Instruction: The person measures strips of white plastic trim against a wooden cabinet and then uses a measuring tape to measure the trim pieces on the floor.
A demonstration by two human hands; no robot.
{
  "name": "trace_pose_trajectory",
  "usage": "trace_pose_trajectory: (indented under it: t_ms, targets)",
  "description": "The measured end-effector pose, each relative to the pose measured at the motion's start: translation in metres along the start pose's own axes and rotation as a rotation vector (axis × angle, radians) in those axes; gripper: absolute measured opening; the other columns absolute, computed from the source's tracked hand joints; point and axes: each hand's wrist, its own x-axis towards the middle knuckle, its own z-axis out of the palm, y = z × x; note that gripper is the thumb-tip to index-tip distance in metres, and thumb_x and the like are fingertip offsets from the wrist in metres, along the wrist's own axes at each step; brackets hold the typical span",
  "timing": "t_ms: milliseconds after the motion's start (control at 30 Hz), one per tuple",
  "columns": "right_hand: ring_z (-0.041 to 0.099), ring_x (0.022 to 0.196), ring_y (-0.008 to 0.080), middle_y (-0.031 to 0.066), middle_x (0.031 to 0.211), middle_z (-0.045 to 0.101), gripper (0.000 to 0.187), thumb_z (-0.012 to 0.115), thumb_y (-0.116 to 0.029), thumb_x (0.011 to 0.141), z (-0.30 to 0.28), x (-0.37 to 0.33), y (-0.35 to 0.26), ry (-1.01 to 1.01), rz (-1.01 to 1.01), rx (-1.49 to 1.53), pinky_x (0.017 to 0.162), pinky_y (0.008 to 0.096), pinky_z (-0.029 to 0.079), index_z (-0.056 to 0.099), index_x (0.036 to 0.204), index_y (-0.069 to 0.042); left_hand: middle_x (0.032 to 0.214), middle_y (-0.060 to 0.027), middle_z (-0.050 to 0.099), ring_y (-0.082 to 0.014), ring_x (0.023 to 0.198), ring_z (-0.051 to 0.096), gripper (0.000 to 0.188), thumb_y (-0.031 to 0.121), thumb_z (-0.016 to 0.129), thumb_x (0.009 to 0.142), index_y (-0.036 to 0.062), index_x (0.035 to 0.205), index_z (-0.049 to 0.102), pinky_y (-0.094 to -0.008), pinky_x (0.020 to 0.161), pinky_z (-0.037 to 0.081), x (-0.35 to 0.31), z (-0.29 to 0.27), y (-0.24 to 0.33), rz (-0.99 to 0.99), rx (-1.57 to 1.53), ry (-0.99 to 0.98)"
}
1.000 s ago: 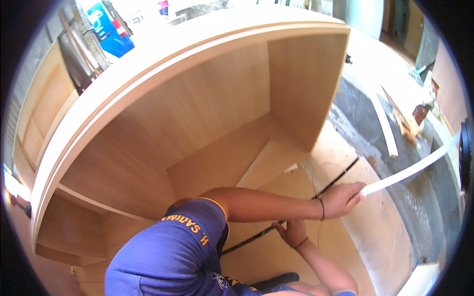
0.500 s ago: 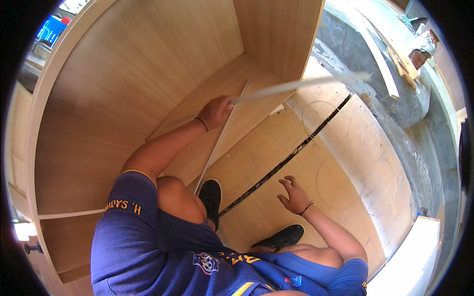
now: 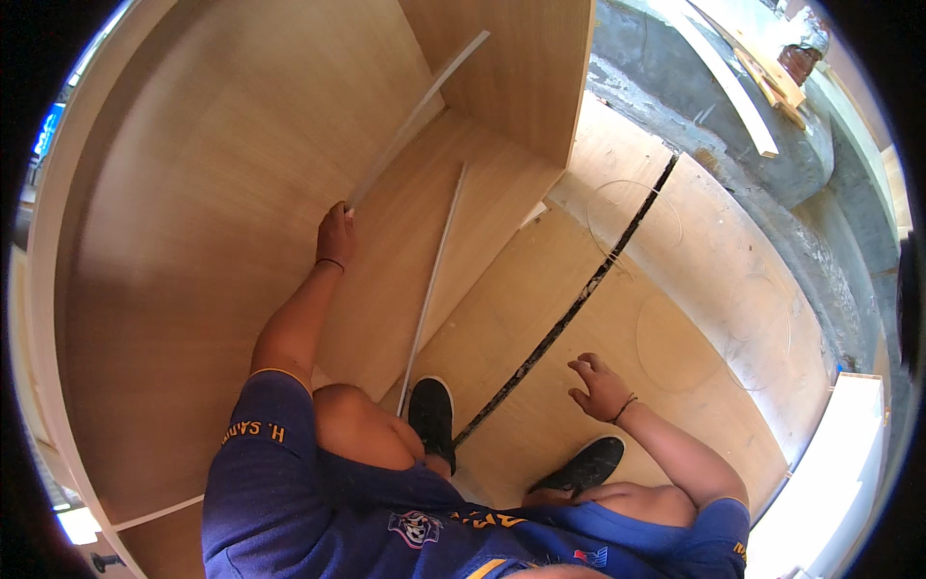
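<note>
A narrow pale strip (image 3: 417, 114) slants across the inside of an open wooden cabinet (image 3: 203, 251), its long axis running from the person's left hand (image 3: 336, 236) up and rightward, far end pointing away from the person. Yellow lettering (image 3: 260, 433) and a crest (image 3: 415, 528) mark the dark blue shirt (image 3: 280, 511). The left fingers clamp the strip's near visible end; the right hand (image 3: 603, 391) has its fingers parted, loosely curled above wooden boards (image 3: 502, 318)

Bright at right; white board (image 3: 825, 473) lower right blown out. Inside of cabinet (image 3: 193, 289) dimmer, left. Strip (image 3: 422, 114) upper centre slightly blurred. Fisheye bends edges, corners black.
</note>
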Motion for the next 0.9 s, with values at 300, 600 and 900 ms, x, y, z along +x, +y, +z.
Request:
trace_pose_trajectory:
  t_ms: [300, 600, 900]
  targets:
    - [0.049, 0.106, 0.0332, 0.0165, 0.119, 0.045, 0.046, 0.061, -0.022, 0.077, 0.007, 0.009, 0.014, -0.050, 0.006, -0.041, 0.086, 0.0403, 0.044, 0.047, 0.118, -0.008, 0.115, -0.0159, 0.051, -0.0302, 0.102, 0.052, 0.029, 0.014, 0.038, 0.094, 0.0007, 0.119, 0.044, -0.0386, 0.085, 0.044, 0.013, 0.016, -0.040, -0.160, 0.121, -0.152]
    - [0.050, 0.105, 0.0326, 0.0150, 0.116, 0.048, 0.042, 0.061, -0.023, 0.077, 0.009, 0.002, 0.020, -0.100, 0.090, -0.055, 0.086, 0.0399, 0.044, 0.049, 0.115, -0.008, 0.110, -0.0163, 0.055, -0.0306, 0.100, 0.053, 0.028, 0.018, 0.035, 0.094, 0.0022, 0.112, 0.050, -0.0398, 0.085, 0.045, 0.037, 0.050, -0.035, -0.323, 0.322, -0.440]
    - [0.052, 0.100, 0.0327, 0.0141, 0.113, 0.049, 0.039, 0.061, -0.023, 0.076, 0.010, -0.008, 0.019, -0.135, 0.144, -0.058, 0.083, 0.0405, 0.045, 0.051, 0.111, -0.008, 0.109, -0.0166, 0.054, -0.0324, 0.098, 0.053, 0.026, 0.022, 0.041, 0.092, 0.0027, 0.105, 0.053, -0.0421, 0.084, 0.044, 0.047, 0.105, -0.092, -0.229, 0.380, -0.361]
